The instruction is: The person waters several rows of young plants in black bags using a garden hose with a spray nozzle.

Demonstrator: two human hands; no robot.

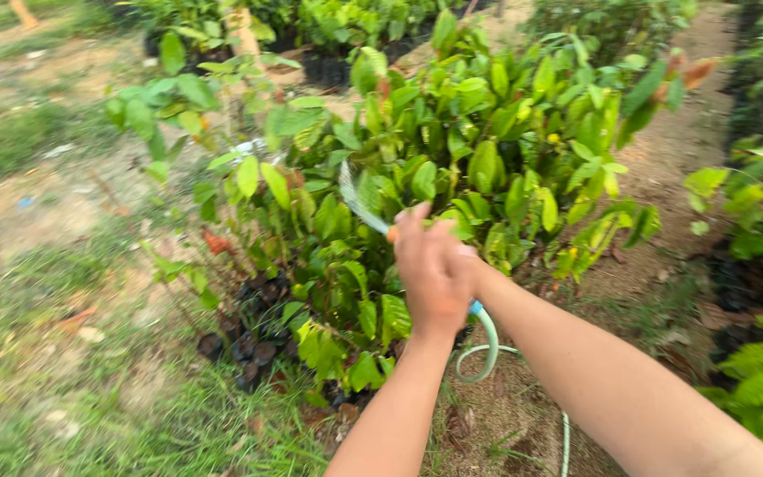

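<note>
Gripping the pale green hose [487, 346] end tight, left hand [432, 276] overlaps right hand [468, 265], whose grip I can't tell, water jet [355, 201] arcing over glossy-leaved seedlings [452, 168] in black bags [253, 349] left of the hose.

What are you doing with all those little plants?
A person stands over a cluster of leafy green seedlings growing in small black nursery bags. Both hands are clasped together around the end of a thin pale green hose, the left hand in front and covering most of the right hand. A stream of water sprays from the hose onto the leaves. The hose trails down to the bare soil behind.
</note>
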